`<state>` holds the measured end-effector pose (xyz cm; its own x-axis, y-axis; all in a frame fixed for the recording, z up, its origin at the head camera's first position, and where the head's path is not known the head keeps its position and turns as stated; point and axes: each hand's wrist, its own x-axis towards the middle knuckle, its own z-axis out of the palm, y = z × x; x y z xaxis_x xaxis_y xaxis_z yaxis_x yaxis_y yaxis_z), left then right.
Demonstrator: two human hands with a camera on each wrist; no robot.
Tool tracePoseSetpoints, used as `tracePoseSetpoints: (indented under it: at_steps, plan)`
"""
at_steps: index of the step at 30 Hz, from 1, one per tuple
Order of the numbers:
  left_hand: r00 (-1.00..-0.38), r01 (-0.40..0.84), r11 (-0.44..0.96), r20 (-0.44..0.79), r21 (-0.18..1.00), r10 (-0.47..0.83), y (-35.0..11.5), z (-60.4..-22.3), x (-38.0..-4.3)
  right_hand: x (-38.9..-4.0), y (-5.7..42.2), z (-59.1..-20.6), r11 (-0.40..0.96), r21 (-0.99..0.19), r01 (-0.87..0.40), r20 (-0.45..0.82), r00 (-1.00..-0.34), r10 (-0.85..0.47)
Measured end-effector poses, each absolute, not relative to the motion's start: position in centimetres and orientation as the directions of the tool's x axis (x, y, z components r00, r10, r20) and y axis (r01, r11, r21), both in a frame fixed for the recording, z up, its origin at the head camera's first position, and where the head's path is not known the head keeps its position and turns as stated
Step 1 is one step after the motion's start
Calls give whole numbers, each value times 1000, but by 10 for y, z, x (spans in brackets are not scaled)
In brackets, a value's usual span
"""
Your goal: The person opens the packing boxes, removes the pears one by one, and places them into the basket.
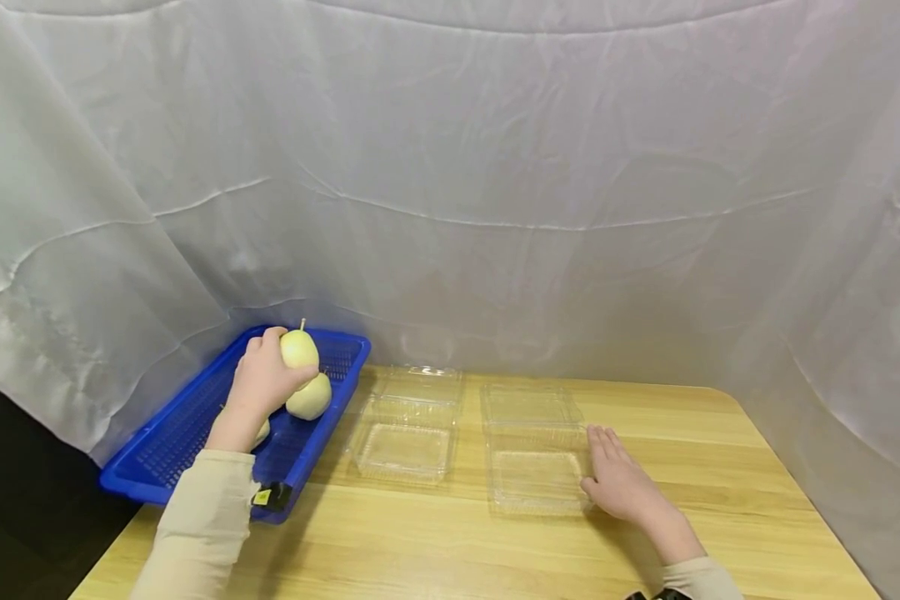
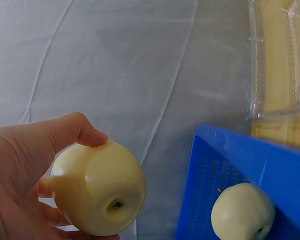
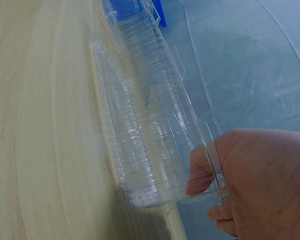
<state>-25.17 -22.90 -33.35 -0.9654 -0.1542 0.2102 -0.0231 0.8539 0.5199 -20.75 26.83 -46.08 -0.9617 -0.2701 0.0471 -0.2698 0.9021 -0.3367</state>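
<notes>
My left hand (image 1: 258,379) grips a pale yellow pear (image 1: 298,350) by its sides, stem up, over a blue plastic basket (image 1: 328,433). The left wrist view shows the thumb on top of the pear (image 2: 97,187) and fingers curled behind it. Just below, another pear (image 1: 310,400) lies in the basket, and one more pear (image 1: 262,432) is mostly hidden by the wrist. At the right, my right hand (image 1: 622,483) pinches the side rim of a clear plastic clamshell container (image 1: 536,483), thumb on one side and fingers on the other, in the right wrist view.
A second clear container (image 1: 405,450) stands with its lid open between the basket and the held container. All rest on a wooden table (image 1: 435,554). Grey cloth (image 1: 525,167) hangs behind and at both sides. The basket overhangs the table's left edge.
</notes>
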Motion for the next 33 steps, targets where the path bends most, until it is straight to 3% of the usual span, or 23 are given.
tracePoseSetpoints:
  at_steps: [33]
  plan:
    - [-967,-69,867,179,493,-180,-266,-344,-261,-207,267,-460,906,-321,-275,40,-960,-277]
